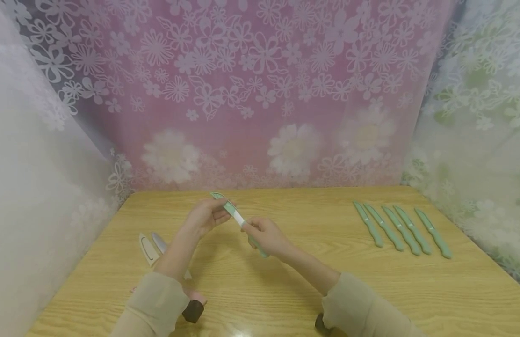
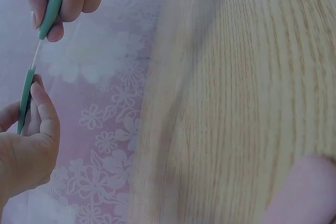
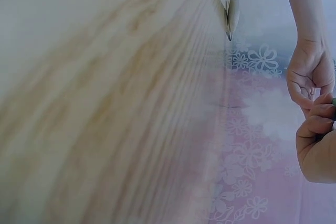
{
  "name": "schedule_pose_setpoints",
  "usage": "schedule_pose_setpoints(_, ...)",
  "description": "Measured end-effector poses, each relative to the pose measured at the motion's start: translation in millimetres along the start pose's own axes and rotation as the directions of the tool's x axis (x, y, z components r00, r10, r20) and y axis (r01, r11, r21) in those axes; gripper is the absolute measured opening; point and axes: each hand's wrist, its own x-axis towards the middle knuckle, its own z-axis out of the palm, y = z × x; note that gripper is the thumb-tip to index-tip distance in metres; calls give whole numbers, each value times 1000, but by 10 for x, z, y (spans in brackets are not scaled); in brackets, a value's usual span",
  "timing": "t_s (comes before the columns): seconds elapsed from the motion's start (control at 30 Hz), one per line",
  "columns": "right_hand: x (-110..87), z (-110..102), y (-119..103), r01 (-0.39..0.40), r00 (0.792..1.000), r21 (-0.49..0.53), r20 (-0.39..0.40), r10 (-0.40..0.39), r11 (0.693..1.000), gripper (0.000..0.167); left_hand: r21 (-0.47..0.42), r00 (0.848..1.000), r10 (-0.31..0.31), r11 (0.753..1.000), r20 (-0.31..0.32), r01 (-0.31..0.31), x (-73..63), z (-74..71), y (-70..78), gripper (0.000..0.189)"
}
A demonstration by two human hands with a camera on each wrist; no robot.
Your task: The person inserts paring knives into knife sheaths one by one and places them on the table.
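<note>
Above the table, a green-handled knife is held in both hands, its pale blade [image 1: 239,218] partly bare between the green sheath [image 1: 217,194] and the green handle [image 1: 262,250]. My left hand [image 1: 204,216] pinches the sheath between thumb and fingers. My right hand [image 1: 265,233] grips the handle. In the left wrist view the sheath [image 2: 25,98] lies below and the handle [image 2: 55,6] above, with a thin strip of blade between them. The right wrist view shows both hands close together at its right edge, the knife mostly hidden there.
On the right of the wooden table [image 1: 310,210] several green knives [image 1: 405,229] lie side by side, blades covered in green. At the left lie a cream sheath [image 1: 148,249] and a grey blade [image 1: 159,241], partly behind my left forearm. Something pink [image 1: 198,296] shows beside that sleeve.
</note>
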Motion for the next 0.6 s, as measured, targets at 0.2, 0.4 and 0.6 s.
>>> schedule_pose_setpoints(0.2,-4,13,4,-12,1000,0,-11,12,1000,31,-22,1000,-18,1000,-15,18,9,9,-25,18)
schedule_pose_setpoints(0.4,1,18,3,-13,1000,-12,-23,13,1000,31,-26,1000,-17,1000,-21,16,9,21,-45,13)
schedule_pose_setpoints(0.6,-4,19,-19,-6,1000,-18,-17,6,1000,30,-4,1000,-11,1000,-2,11,8,17,-53,10)
